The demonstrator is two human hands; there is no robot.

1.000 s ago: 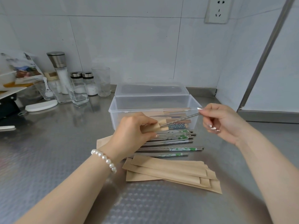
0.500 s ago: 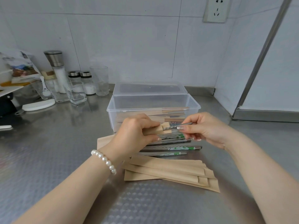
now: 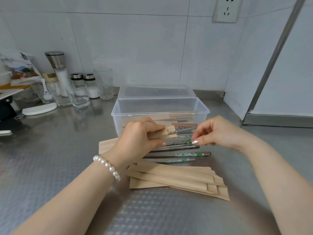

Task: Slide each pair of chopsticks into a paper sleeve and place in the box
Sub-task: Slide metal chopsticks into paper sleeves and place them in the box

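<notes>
Left hand (image 3: 138, 139) grips a flimsy sleeve (image 3: 166, 133); right hand (image 3: 218, 133) at 3 o'clock pinches slick steel chopsticks (image 3: 179, 143) near their ends.

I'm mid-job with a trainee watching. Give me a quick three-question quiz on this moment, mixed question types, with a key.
1. True or false: the clear plastic box already holds some sleeved chopsticks.
2. Which hand holds the paper sleeve that a chopstick is partly inside? A) left hand B) right hand
3. Fill in: the stack of empty sleeves lies on the steel counter, nearer the person than the loose ______.

Key: 1 true; 2 A; 3 chopsticks.
</notes>
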